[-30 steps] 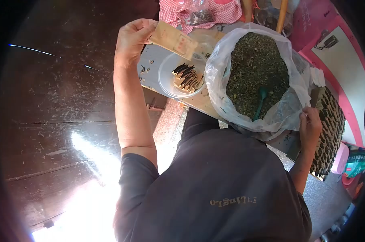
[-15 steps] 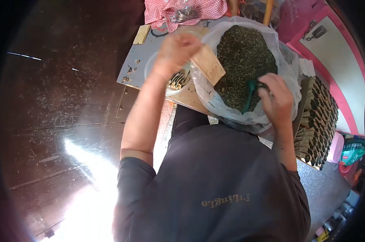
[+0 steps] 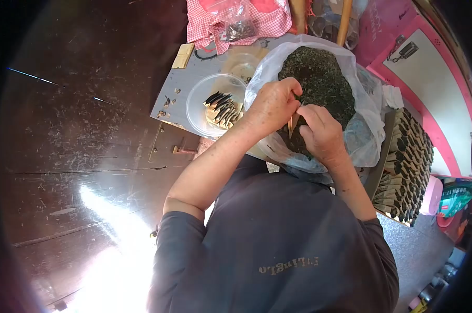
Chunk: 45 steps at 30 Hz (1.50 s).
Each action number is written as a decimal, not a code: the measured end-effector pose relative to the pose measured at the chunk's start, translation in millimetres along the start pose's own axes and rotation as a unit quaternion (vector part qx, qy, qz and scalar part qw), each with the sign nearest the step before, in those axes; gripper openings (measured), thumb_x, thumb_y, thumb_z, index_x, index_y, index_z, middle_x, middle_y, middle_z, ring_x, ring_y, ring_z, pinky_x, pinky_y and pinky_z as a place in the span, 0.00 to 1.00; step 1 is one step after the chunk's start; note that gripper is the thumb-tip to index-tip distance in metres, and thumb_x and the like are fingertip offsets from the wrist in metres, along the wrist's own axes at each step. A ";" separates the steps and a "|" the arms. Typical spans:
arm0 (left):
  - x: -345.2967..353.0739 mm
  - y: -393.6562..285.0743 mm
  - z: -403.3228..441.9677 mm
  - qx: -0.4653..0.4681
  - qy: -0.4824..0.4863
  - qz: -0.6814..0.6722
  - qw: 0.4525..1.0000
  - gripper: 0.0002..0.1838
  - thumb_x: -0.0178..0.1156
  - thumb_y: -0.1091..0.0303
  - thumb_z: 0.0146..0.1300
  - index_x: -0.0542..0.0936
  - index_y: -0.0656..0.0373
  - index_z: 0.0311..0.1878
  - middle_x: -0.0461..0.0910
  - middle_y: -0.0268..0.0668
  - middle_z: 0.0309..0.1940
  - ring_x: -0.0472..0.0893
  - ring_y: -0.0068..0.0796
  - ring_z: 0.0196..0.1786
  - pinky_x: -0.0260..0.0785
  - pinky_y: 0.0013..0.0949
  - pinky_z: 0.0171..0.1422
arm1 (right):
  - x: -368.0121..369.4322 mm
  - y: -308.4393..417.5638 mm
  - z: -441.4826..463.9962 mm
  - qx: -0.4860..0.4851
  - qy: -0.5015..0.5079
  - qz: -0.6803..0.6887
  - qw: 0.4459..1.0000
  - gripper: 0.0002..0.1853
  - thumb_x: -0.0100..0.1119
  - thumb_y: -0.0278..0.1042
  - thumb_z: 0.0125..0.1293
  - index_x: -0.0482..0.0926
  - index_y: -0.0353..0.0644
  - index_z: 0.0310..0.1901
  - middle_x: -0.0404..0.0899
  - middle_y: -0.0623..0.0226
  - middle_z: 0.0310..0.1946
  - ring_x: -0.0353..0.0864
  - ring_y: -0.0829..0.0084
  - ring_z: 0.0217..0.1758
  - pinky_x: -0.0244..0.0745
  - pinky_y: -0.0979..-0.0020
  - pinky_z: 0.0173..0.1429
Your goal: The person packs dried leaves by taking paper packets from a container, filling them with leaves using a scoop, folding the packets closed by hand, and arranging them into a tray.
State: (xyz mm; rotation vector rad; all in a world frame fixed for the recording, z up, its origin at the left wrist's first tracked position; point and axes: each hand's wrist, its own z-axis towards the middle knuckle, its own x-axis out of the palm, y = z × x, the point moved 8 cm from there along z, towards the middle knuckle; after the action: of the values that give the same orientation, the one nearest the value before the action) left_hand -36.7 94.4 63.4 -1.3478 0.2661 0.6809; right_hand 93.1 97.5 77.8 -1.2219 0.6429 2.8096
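Observation:
My left hand (image 3: pixel 272 107) is closed, with its fingers pinching a small tan paper packet (image 3: pixel 292 125). The packet shows almost edge-on, its narrow end pointing down. My right hand (image 3: pixel 323 134) comes in from the other side, fingers bent and pressed to the packet's upper part; the exact grip is partly hidden. Both hands are over a white plastic bag (image 3: pixel 369 138) of dark green dried, chopped herbs (image 3: pixel 319 73). To the left, a clear round tub (image 3: pixel 193 107) holds several dark slim pieces with pale paper (image 3: pixel 224 110).
A tray (image 3: pixel 378 180) at the right is packed with rows of folded paper packets (image 3: pixel 405 167). Small bits (image 3: pixel 165 104) lie on the grey tabletop (image 3: pixel 181 78). Behind are a checked cloth (image 3: pixel 204 23), a wooden block (image 3: pixel 183 56) and a pink-framed panel (image 3: pixel 429 57).
My left hand has swung right and down from above the tub, bringing the packet over the herbs. My right hand has moved left to meet it. The green spoon no longer shows.

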 end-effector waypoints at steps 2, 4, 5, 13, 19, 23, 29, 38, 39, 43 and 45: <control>5.0 1.1 1.0 -0.014 0.013 -0.053 0.998 0.09 0.62 0.78 0.53 0.77 0.63 0.39 0.80 0.36 0.22 0.80 0.23 0.27 0.71 0.28 0.32 | -5.4 3.4 3.2 -0.018 0.001 -0.015 1.000 0.20 0.61 0.18 0.45 0.77 0.39 0.44 0.78 0.58 0.42 0.80 0.57 0.41 0.77 0.64 0.44; 11.1 3.8 3.1 -0.029 0.026 -0.070 0.997 0.10 0.62 0.78 0.54 0.77 0.62 0.40 0.79 0.33 0.22 0.78 0.20 0.26 0.70 0.27 0.31 | -7.7 6.2 4.9 -0.037 0.001 -0.030 0.999 0.18 0.61 0.18 0.44 0.78 0.38 0.42 0.78 0.59 0.41 0.80 0.58 0.38 0.77 0.64 0.42; 14.8 5.7 3.5 -0.045 0.041 -0.088 0.994 0.11 0.61 0.78 0.55 0.76 0.61 0.42 0.78 0.31 0.22 0.76 0.17 0.26 0.68 0.25 0.30 | -9.9 9.0 4.5 -0.053 -0.013 -0.026 0.998 0.17 0.61 0.18 0.45 0.78 0.38 0.41 0.78 0.59 0.40 0.79 0.59 0.37 0.77 0.65 0.41; 28.4 14.8 4.9 -0.107 0.111 -0.152 0.976 0.11 0.60 0.77 0.57 0.75 0.62 0.45 0.77 0.29 0.24 0.75 0.15 0.27 0.67 0.22 0.31 | -18.2 13.0 0.6 -0.071 -0.072 -0.023 0.995 0.15 0.61 0.17 0.46 0.77 0.38 0.39 0.78 0.58 0.39 0.80 0.59 0.34 0.77 0.67 0.37; 23.1 5.4 5.0 -0.104 0.094 -0.168 0.976 0.10 0.60 0.78 0.57 0.75 0.62 0.43 0.77 0.28 0.24 0.75 0.15 0.27 0.67 0.22 0.31 | -21.3 6.7 0.8 -0.065 -0.049 -0.035 0.996 0.13 0.62 0.18 0.47 0.78 0.39 0.37 0.78 0.60 0.37 0.80 0.60 0.33 0.76 0.65 0.35; 19.3 -9.1 6.9 -0.058 0.060 -0.137 0.987 0.09 0.60 0.79 0.56 0.75 0.62 0.40 0.77 0.31 0.22 0.76 0.16 0.26 0.68 0.25 0.30 | -17.3 6.7 2.8 -0.069 -0.002 -0.053 0.996 0.11 0.64 0.20 0.46 0.78 0.39 0.35 0.79 0.61 0.36 0.80 0.61 0.34 0.76 0.65 0.35; 17.0 -34.2 10.4 0.069 0.001 0.012 0.998 0.08 0.60 0.81 0.54 0.74 0.62 0.38 0.76 0.36 0.20 0.77 0.20 0.25 0.69 0.28 0.30 | -9.0 -0.6 0.3 0.025 0.058 -0.052 0.997 0.10 0.64 0.23 0.47 0.79 0.38 0.35 0.80 0.59 0.35 0.80 0.59 0.36 0.77 0.63 0.37; 4.4 -19.7 5.5 0.111 0.056 -0.060 0.990 0.33 0.74 0.68 0.43 0.74 0.59 0.57 0.76 0.47 0.53 0.76 0.45 0.58 0.69 0.40 0.61 | -13.0 -30.8 -8.9 0.043 0.043 0.039 0.997 0.10 0.58 0.25 0.51 0.79 0.35 0.37 0.78 0.54 0.41 0.74 0.47 0.54 0.71 0.56 0.59; 4.7 -18.2 3.4 0.170 0.045 -0.004 0.984 0.39 0.75 0.68 0.41 0.71 0.59 0.60 0.74 0.48 0.56 0.71 0.48 0.63 0.64 0.41 0.67 | -13.7 -31.9 -10.0 0.028 0.031 0.053 0.998 0.11 0.58 0.26 0.52 0.80 0.35 0.39 0.79 0.55 0.43 0.74 0.47 0.56 0.69 0.56 0.62; 32.5 -1.4 -4.9 0.071 0.177 -0.019 0.981 0.35 0.74 0.72 0.45 0.73 0.57 0.60 0.79 0.37 0.50 0.78 0.31 0.52 0.71 0.33 0.57 | -12.5 -24.9 -9.1 -0.018 0.051 0.099 0.994 0.15 0.58 0.25 0.52 0.80 0.37 0.44 0.79 0.57 0.46 0.70 0.46 0.61 0.63 0.56 0.67; 36.7 13.8 -8.2 0.016 0.161 -0.098 0.982 0.31 0.74 0.73 0.46 0.77 0.58 0.56 0.80 0.33 0.44 0.78 0.23 0.46 0.73 0.31 0.53 | -12.3 -27.9 -12.4 -0.012 0.071 0.092 0.993 0.15 0.58 0.26 0.52 0.80 0.38 0.44 0.79 0.57 0.48 0.70 0.47 0.61 0.63 0.56 0.68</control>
State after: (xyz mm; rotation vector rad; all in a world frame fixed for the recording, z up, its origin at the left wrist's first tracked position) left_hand -14.5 98.4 30.3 -1.4294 0.3962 0.2907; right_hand 115.1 120.3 68.7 -1.4486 0.7673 2.9035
